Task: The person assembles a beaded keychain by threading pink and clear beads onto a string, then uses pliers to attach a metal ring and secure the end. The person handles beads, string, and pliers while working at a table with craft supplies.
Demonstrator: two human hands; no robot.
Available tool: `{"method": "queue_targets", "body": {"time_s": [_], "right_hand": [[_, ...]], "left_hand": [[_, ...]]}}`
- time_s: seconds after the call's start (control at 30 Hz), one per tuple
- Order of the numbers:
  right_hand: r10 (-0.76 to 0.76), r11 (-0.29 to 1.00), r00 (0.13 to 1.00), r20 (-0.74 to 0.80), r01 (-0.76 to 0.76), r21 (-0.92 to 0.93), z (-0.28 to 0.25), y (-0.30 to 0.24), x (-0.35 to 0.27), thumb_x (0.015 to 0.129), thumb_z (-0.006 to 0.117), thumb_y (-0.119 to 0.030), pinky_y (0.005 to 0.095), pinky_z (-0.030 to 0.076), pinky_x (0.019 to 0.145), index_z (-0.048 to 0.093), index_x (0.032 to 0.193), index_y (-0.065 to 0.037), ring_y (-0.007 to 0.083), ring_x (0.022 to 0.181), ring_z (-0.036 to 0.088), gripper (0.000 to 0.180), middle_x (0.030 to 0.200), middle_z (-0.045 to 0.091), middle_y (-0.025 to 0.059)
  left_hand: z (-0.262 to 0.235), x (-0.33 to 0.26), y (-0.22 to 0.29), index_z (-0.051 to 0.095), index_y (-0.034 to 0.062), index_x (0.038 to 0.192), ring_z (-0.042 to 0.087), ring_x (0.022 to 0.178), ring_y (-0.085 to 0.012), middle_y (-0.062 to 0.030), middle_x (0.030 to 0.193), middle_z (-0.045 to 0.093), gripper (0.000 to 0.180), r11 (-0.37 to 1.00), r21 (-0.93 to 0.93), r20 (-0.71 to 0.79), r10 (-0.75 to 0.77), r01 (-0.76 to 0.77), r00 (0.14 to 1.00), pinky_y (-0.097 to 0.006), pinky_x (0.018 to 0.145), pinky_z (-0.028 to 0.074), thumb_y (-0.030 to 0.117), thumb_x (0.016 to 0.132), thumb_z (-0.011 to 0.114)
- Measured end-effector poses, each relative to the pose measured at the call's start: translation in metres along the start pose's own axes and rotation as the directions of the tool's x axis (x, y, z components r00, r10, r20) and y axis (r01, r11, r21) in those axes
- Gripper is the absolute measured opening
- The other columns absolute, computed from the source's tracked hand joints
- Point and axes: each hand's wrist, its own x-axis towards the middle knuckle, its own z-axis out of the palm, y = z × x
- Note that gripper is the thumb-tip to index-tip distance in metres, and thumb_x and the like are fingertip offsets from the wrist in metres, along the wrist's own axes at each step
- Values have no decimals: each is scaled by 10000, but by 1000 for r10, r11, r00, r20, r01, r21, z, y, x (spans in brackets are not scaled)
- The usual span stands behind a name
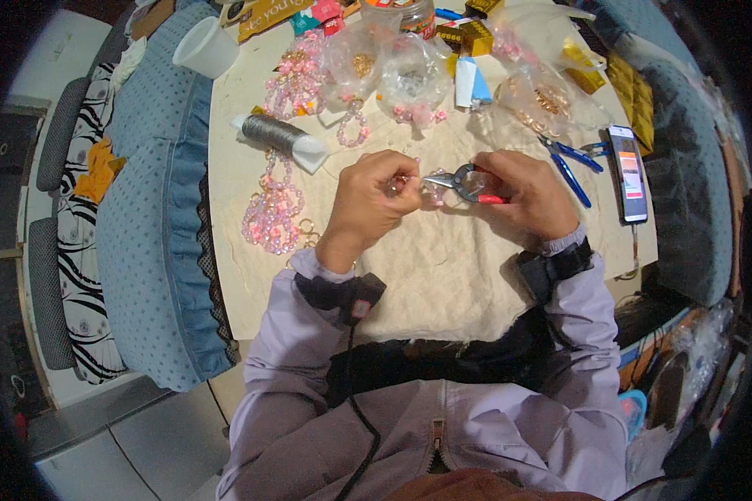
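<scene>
- At the far left of the frame, a blue dotted cushion [154,250] lies against the left edge of the surface [443,275], which is covered with a cream cloth.
- In the upper left, a white paper cup [205,48] lies tipped on the cushion, just beside the surface's corner.
- Below it, a spool of grey thread [280,139] lies slanted on the cloth.
- Under the spool, a cluster of pink bead chains [272,213] rests near the left edge, with more pink bead pieces [297,79] higher up.
- Left of centre, the left hand [369,200] is curled, its grip closed narrowly on a small pink beaded piece [435,190] held just above the cloth at the middle of the frame.
- Along the top centre, clear plastic bags [393,71] of beads and small parts are heaped together.
- Right of centre, the right hand [530,196] closes its grip on small pliers with red handles [464,181]; the metal tip points left and meets the beaded piece between the two hands.
- To the right of that hand, blue-handled pliers [570,163] lie on the cloth.
- At the right edge, a phone [627,173] with a lit screen lies flat, just beside the blue-handled pliers.
- Both wrists carry dark straps over lilac sleeves.
</scene>
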Motion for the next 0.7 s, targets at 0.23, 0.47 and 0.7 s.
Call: {"method": "queue_targets", "body": {"time_s": [0.23, 0.47, 0.7], "right_hand": [[61, 998, 997, -40, -62, -25, 0, 5, -3, 729, 756, -100, 355, 528, 716, 608, 1114, -41, 288, 824, 669, 416, 936, 657, 143], [254, 906, 962, -103, -200, 372, 12, 14, 0, 784, 738, -96, 308, 494, 841, 556, 1199, -14, 213, 951, 632, 462, 1053, 631, 126], [228, 716, 969, 93, -231, 659, 25, -10, 16, 805, 717, -42, 256, 480, 844, 547, 1229, -13, 102, 916, 569, 457, 1008, 599, 45]], "left_hand": [[1, 4, -5, 622, 15, 992, 597, 790, -93, -3, 872, 615, 60, 964, -243, -22, -118, 110, 993, -243, 719, 477, 29, 935, 613], [-9, 4, -4, 587, 27, 1041, 579, 781, -79, -7, 888, 599, 113, 796, -547, 183, -190, 261, 964, -226, 729, 473, 128, 997, 564], [-21, 13, 13, 572, 12, 1083, 560, 794, -78, -3, 914, 580, 163, 756, -592, 287, -125, 279, 950, -229, 735, 471, 159, 1016, 549]]}}
